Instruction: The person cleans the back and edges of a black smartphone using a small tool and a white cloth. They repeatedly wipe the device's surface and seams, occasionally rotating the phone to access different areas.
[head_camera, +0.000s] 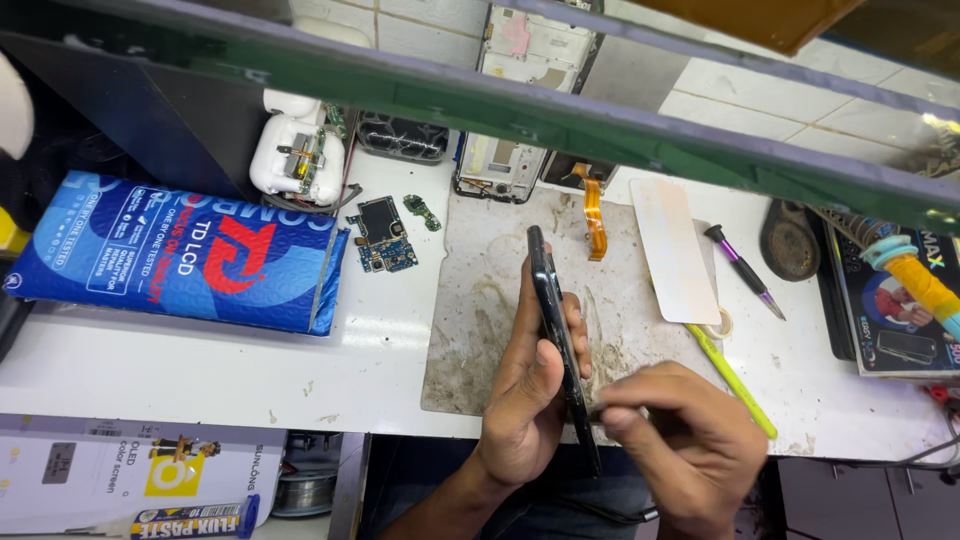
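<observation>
My left hand (525, 395) grips a thin black phone screen panel (556, 320), held on edge above a stained grey work mat (480, 300). My right hand (690, 430) is pinched at the panel's lower edge, fingers closed on a small metal tool (622, 411) that is mostly hidden. On the mat's far side lie an orange flex cable (594, 215) and a white plastic card (676, 250).
A blue padded package (170, 250) lies at left. Small circuit boards (385, 235), a white opened device (298, 155) and a bare phone frame (515, 100) sit at the back. A purple-handled tool (742, 268), yellow-green tool (735, 378) and soldering iron (915, 275) are at right.
</observation>
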